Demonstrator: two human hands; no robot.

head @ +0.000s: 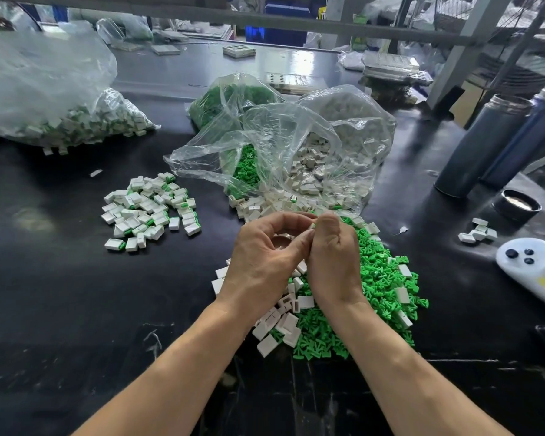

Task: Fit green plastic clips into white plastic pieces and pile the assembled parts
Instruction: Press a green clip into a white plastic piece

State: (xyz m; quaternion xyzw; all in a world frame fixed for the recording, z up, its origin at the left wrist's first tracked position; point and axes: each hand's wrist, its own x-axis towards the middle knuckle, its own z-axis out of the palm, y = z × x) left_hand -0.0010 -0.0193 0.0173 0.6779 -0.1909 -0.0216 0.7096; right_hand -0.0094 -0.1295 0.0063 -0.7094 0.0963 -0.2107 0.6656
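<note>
My left hand [265,259] and my right hand [334,259] meet at the fingertips above the middle of the black table. Together they pinch a small white plastic piece [312,226], mostly hidden by the fingers. Whether a green clip is in it I cannot tell. Under my right hand lies a heap of loose green clips [375,287]. Loose white pieces [283,322] lie under and between my wrists. A pile of assembled white-and-green parts [151,209] sits to the left.
An open clear bag [296,146] behind my hands holds green clips and white pieces. A large bag of assembled parts [60,121] lies far left. Two dark bottles [485,143], a black lid [516,204], several white parts [479,232] and a white object [532,265] stand at the right.
</note>
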